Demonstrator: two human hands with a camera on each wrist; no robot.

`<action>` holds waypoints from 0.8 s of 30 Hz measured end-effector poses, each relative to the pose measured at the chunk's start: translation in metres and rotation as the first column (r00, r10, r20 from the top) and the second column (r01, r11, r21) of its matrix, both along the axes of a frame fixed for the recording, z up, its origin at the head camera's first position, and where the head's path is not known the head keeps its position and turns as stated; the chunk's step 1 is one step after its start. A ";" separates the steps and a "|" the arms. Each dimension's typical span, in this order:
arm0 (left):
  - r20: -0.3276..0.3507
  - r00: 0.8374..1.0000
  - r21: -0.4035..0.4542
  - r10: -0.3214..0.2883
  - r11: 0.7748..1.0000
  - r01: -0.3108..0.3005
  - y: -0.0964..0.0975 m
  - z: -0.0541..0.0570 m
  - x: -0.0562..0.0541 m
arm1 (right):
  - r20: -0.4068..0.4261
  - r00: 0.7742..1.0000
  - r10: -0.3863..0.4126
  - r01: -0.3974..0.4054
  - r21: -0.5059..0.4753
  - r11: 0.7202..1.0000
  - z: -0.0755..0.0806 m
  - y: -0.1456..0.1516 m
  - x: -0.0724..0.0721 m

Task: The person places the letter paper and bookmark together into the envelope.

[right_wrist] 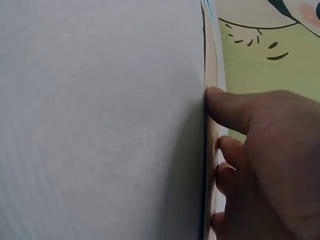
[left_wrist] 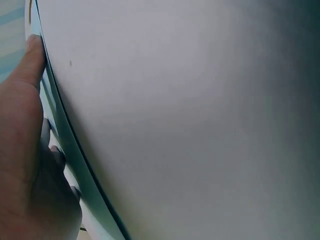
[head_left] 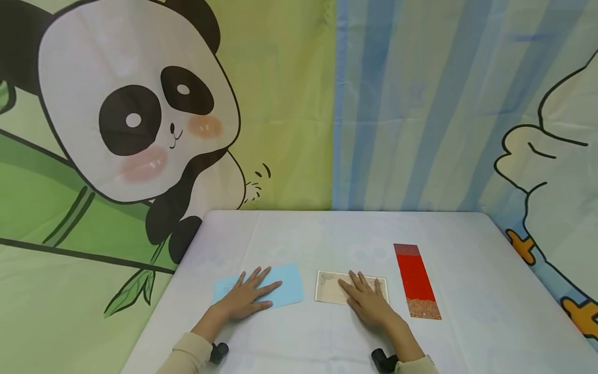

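A light blue paper rectangle [head_left: 288, 284], perhaps an envelope or card, lies flat on the table. My left hand [head_left: 247, 297] rests on it with the fingers spread, covering part of its middle and lower edge. To the right lies a beige card-like piece [head_left: 329, 288] with a pale border and fine corner ornaments. My right hand [head_left: 369, 300] rests on its right half, fingers extended. In the left wrist view the thumb [left_wrist: 34, 55] touches the blue paper's edge [left_wrist: 75, 150]. The right wrist view shows the right thumb [right_wrist: 225, 107] and fingertips against the beige piece's edge [right_wrist: 211, 65].
A red strip [head_left: 416, 275] with a glittery lower end lies to the right of the beige piece. All three stand on a white-covered table [head_left: 289, 343]. Behind hang a panda-printed cloth [head_left: 280, 104] and a blue striped curtain [head_left: 420, 104]. Black wrist devices [head_left: 218, 353] sit below each hand.
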State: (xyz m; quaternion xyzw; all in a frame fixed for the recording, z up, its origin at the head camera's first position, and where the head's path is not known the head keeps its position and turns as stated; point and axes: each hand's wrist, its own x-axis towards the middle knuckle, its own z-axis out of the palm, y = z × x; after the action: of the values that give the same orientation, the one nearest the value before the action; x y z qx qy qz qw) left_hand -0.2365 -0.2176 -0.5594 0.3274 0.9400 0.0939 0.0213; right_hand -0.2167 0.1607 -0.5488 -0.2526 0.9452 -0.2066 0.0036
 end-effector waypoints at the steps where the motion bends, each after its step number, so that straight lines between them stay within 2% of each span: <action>1: 0.003 1.000 -0.001 -0.017 1.000 0.017 -0.002 0.000 0.000 | 0.004 1.000 0.014 -0.014 -0.010 1.000 0.001 0.000 -0.001; 3: 0.010 0.999 -0.007 -0.038 0.999 0.038 -0.004 0.002 0.000 | 0.006 0.999 0.033 -0.033 -0.024 0.999 0.002 0.000 -0.001; 5: 0.014 0.999 -0.010 -0.035 0.999 0.035 -0.004 0.003 0.000 | 0.000 1.000 0.020 -0.020 -0.037 0.999 0.002 -0.001 0.000; 8: 0.030 0.999 -0.016 0.020 1.000 -0.020 0.002 0.004 0.002 | -0.025 0.997 -0.077 0.075 -0.061 0.995 0.003 -0.005 0.004; 12: 0.044 0.993 -0.027 0.112 0.993 -0.111 0.017 0.004 0.005 | -0.042 0.968 -0.248 0.245 -0.070 0.967 -0.002 -0.010 0.011; 16: 0.035 0.989 -0.048 0.145 0.988 -0.144 0.023 0.000 0.006 | -0.033 0.952 -0.305 0.304 -0.038 0.952 -0.008 -0.013 0.013; 18: 0.027 0.991 -0.061 0.131 0.990 -0.129 0.022 -0.002 0.005 | -0.037 0.954 -0.298 0.297 -0.030 0.954 -0.009 -0.013 0.013; 24: 0.005 1.000 -0.058 0.006 0.998 -0.006 0.015 0.001 0.004 | -0.094 0.967 -0.239 0.238 -0.016 0.971 -0.007 -0.011 0.014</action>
State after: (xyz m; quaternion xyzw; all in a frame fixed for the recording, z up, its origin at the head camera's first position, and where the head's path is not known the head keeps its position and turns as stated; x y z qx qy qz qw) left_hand -0.2323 -0.2024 -0.5584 0.3237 0.9432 0.0673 0.0328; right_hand -0.2029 0.1499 -0.5557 -0.1466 0.9674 -0.1956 -0.0668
